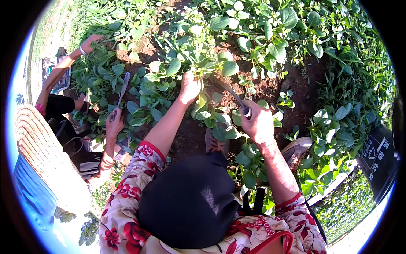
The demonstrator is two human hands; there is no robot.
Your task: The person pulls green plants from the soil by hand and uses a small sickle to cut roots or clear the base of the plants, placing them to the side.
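Note:
My left hand [190, 88] is closed around the stems of a leafy green plant [207, 65] in the middle of the bed. In my right hand [258, 122] is a knife [231, 92] with a narrow, soil-dark blade. Its blade points up and left toward the base of the held plant, where leaves partly hide the tip. I cannot make out whether the blade touches the stems. Below the plant, more broad-leaved greens [249, 163] grow out of brown soil [296, 91].
At left, a co-worker in a straw hat [46, 156] holds another knife [124, 89] in one hand [114, 122] and reaches into the greens with the other [89, 43]. My shoes [296, 150] stand among the plants. A black bin [378, 158] is at the right edge.

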